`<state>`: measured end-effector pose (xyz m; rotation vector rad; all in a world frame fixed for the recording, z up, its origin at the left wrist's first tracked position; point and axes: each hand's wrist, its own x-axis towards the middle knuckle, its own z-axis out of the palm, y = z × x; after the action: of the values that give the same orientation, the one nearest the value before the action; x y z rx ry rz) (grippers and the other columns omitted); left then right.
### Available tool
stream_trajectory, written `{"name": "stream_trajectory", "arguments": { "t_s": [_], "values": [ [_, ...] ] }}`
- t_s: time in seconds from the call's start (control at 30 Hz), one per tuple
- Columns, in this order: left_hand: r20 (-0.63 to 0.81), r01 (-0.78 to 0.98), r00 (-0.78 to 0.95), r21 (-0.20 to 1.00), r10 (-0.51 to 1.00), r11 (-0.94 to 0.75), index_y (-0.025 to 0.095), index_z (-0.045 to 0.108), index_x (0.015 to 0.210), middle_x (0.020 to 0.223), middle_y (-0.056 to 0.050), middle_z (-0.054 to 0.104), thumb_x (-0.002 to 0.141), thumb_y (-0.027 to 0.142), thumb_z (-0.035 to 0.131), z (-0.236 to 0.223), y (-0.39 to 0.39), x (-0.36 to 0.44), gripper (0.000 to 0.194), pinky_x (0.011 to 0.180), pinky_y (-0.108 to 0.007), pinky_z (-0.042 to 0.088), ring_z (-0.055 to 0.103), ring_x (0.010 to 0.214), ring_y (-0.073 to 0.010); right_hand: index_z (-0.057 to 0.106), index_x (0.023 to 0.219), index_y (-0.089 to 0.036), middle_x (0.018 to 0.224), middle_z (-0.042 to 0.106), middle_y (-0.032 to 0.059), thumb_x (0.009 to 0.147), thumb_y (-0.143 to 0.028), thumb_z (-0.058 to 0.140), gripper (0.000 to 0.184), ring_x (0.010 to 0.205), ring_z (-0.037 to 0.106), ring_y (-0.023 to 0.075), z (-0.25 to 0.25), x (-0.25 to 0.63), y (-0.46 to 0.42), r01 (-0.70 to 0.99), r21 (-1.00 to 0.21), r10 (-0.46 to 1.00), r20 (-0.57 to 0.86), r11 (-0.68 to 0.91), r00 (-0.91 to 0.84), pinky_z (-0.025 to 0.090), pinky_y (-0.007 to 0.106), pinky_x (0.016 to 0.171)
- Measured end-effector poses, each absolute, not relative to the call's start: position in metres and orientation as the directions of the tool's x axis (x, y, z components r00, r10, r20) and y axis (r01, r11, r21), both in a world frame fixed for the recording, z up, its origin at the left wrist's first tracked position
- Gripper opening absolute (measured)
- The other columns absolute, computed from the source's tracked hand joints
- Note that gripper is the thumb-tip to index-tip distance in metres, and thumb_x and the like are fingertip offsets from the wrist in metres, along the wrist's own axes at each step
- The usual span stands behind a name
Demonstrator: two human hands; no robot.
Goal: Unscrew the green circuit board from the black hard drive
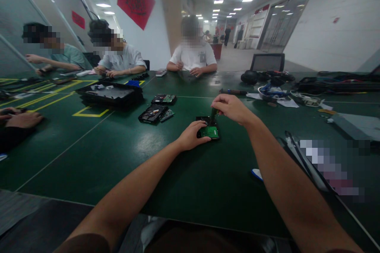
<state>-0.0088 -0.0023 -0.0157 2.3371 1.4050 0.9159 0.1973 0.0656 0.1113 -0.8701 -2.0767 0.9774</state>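
Note:
A hard drive (210, 132) with a green circuit board facing up lies on the green table in front of me. My left hand (192, 135) grips its left side, thumb at the near edge and fingers over the far part. Above the drive's far right, my right hand (230, 107) is closed around a dark screwdriver (213, 116), held upright with its lower end down at the drive. Whether the tip sits in a screw is too small to tell. Left of the drive lie another hard drive (164, 99), an opened drive (152, 113) and a loose circuit board (167, 115).
A black tray (111, 94) with small parts stands at left. A dark-handled tool (234, 92), a bowl of cables (268, 91) and a grey metal case (353, 124) lie to the right. Across the table sits a person (192, 53); others work at left.

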Motion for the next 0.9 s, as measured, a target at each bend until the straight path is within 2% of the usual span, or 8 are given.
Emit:
{"name": "stream_trajectory", "arguments": {
  "t_s": [0.17,0.3,0.4,0.5,0.6,0.67,0.77,0.9],
  "values": [
    [0.391,0.688,0.328,0.524,0.860,-0.502,0.020,0.060,0.132,0.141,-0.013,0.059,0.081,0.052,0.076,-0.0175,-0.0012,-0.0089,0.063,0.116,-0.048,0.042,0.052,0.135,-0.0294,0.070,0.094,-0.019,0.086,0.070,0.0051,0.095,-0.044,0.057,0.029,0.058,0.057,0.0109,0.1111,0.1967,0.0647,0.223,-0.843,0.732,0.259,0.489,-0.630,0.042,0.027,0.052],
    [0.391,0.689,0.329,0.523,0.860,-0.502,0.020,0.059,0.133,0.141,-0.013,0.059,0.081,0.052,0.076,-0.0181,-0.0009,-0.0087,0.063,0.117,-0.048,0.041,0.052,0.135,-0.0296,0.071,0.105,-0.021,0.086,0.069,0.0045,0.095,-0.040,0.056,0.026,0.064,0.060,0.0126,0.1102,0.1971,0.0659,0.196,-0.860,0.725,0.250,0.470,-0.642,0.046,0.028,0.055],
    [0.379,0.697,0.326,0.522,0.866,-0.491,0.020,0.059,0.133,0.142,-0.013,0.058,0.081,0.052,0.076,-0.0163,-0.0019,-0.0082,0.063,0.117,-0.048,0.041,0.052,0.135,-0.0294,0.071,0.097,-0.020,0.083,0.069,0.0041,0.092,-0.041,0.062,0.023,0.064,0.059,0.0127,0.1100,0.1978,0.0660,0.241,-0.832,0.747,0.273,0.499,-0.606,0.043,0.027,0.053],
    [0.373,0.699,0.332,0.520,0.866,-0.491,0.020,0.059,0.133,0.142,-0.013,0.058,0.082,0.052,0.075,-0.0137,-0.0030,-0.0075,0.063,0.117,-0.048,0.041,0.051,0.136,-0.0293,0.066,0.088,-0.019,0.076,0.068,0.0041,0.089,-0.041,0.067,0.021,0.059,0.058,0.0122,0.1106,0.1977,0.0645,0.286,-0.839,0.796,0.250,0.463,-0.552,0.041,0.027,0.049],
    [0.378,0.693,0.339,0.519,0.862,-0.500,0.020,0.059,0.133,0.141,-0.013,0.059,0.082,0.051,0.075,-0.0129,-0.0032,-0.0072,0.062,0.117,-0.049,0.041,0.051,0.136,-0.0296,0.062,0.090,-0.020,0.092,0.073,0.0073,0.092,-0.043,0.063,0.023,0.054,0.058,0.0103,0.1113,0.1963,0.0623,0.247,-0.873,0.793,0.221,0.420,-0.568,0.039,0.026,0.044],
    [0.376,0.692,0.334,0.525,0.864,-0.496,0.021,0.059,0.133,0.140,-0.012,0.059,0.082,0.052,0.075,-0.0133,-0.0030,-0.0073,0.062,0.117,-0.050,0.041,0.051,0.136,-0.0300,0.062,0.092,-0.020,0.102,0.073,0.0086,0.095,-0.046,0.057,0.026,0.056,0.060,0.0102,0.1114,0.1950,0.0616,0.203,-0.888,0.768,0.220,0.413,-0.601,0.041,0.026,0.045],
    [0.370,0.692,0.329,0.531,0.869,-0.489,0.021,0.059,0.133,0.141,-0.012,0.059,0.082,0.052,0.076,-0.0140,-0.0031,-0.0074,0.062,0.117,-0.050,0.041,0.050,0.137,-0.0303,0.065,0.101,-0.020,0.092,0.071,0.0072,0.098,-0.044,0.053,0.027,0.061,0.063,0.0126,0.1104,0.1940,0.0624,0.176,-0.899,0.758,0.219,0.402,-0.615,0.048,0.027,0.051],
    [0.374,0.693,0.326,0.529,0.868,-0.489,0.020,0.059,0.134,0.141,-0.013,0.058,0.082,0.050,0.076,-0.0134,-0.0038,-0.0073,0.062,0.116,-0.049,0.042,0.051,0.136,-0.0304,0.068,0.103,-0.022,0.077,0.067,0.0031,0.095,-0.041,0.058,0.023,0.060,0.059,0.0126,0.1086,0.1966,0.0660,0.227,-0.852,0.754,0.256,0.472,-0.605,0.044,0.026,0.050]
  ]
}}
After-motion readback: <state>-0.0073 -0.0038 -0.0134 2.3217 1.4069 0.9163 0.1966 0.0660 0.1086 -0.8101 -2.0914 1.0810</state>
